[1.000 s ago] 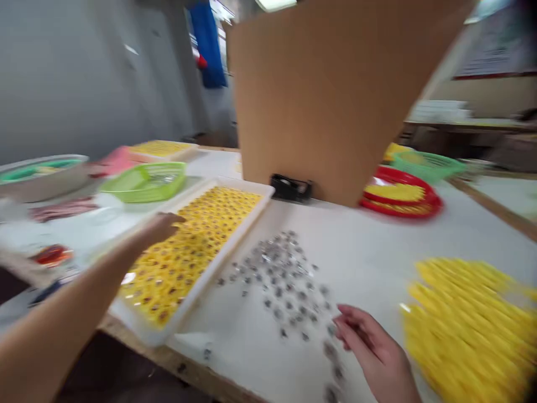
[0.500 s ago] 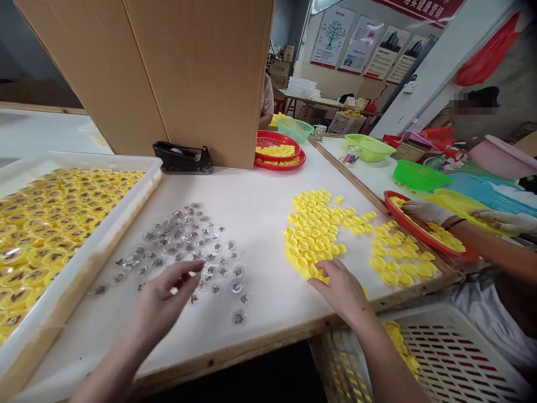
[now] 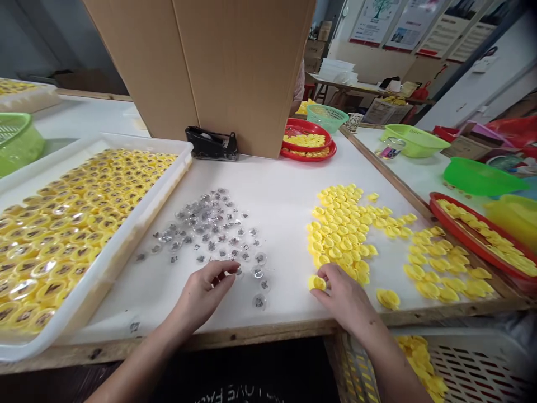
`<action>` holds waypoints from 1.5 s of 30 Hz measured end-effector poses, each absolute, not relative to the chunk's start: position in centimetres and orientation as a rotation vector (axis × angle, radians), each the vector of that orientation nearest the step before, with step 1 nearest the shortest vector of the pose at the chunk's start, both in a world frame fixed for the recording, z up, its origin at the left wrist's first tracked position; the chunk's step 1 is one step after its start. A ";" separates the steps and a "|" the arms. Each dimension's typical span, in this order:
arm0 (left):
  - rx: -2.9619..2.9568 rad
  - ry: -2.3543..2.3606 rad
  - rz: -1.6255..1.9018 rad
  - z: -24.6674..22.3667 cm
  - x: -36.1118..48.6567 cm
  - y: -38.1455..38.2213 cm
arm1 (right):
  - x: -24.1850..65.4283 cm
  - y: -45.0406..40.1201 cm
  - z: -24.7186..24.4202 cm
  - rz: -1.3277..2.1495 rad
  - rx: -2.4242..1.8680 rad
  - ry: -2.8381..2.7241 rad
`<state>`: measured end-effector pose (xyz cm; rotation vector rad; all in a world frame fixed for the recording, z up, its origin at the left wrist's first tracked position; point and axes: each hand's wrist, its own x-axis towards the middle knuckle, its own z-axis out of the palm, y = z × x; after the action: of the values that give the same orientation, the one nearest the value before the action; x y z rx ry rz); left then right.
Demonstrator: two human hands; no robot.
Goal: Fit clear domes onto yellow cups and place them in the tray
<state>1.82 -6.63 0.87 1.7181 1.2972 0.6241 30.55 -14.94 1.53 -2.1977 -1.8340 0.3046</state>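
Small clear plastic discs with dark prints (image 3: 212, 226) lie scattered across the white tabletop. At their near edge my left hand (image 3: 205, 294) is closed in a pinch, a clear disc (image 3: 239, 272) showing at its fingertips. Part of that disc is hidden by the fingers. My right hand (image 3: 344, 294) grips a round yellow plastic cap (image 3: 316, 283) between thumb and fingers, tilted with its hollow face toward me. It is at the near left edge of a pile of yellow caps (image 3: 339, 229). One stacked pair or single cap (image 3: 387, 299) lies to its right.
A white tray (image 3: 104, 246) of yellow pieces with printed tops stands left. Behind are a black tape dispenser (image 3: 212, 144), a tall cardboard sheet (image 3: 235, 73) and red plates (image 3: 331, 150). A red tray (image 3: 436, 210) lies right; a white crate (image 3: 474, 358) is below the wooden edge.
My view has turned left and down. My right hand has lifted a yellow cap off the pile's edge. My left hand has shifted right along the clear discs. The co-worker's gloved hands have left view.
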 end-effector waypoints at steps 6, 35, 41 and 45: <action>1.039 0.871 0.523 1.6 3.1 -7.5 | 22.0 -12.6 3.9 0.555 -1.561 -1.999; 0.535 0.648 0.871 -0.1 0.7 -5.2 | 21.1 -7.4 3.6 1.297 -1.391 -1.557; 0.567 0.581 0.858 -0.4 0.8 -5.3 | 18.8 -5.9 3.4 1.501 -1.229 -1.521; 0.564 0.582 0.869 -0.4 0.9 -5.4 | 17.8 -5.1 3.3 1.376 -1.263 -1.557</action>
<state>0.87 -5.39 -0.40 0.5643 0.5822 0.8685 17.80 -5.12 3.34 -1.2625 -1.5575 1.3763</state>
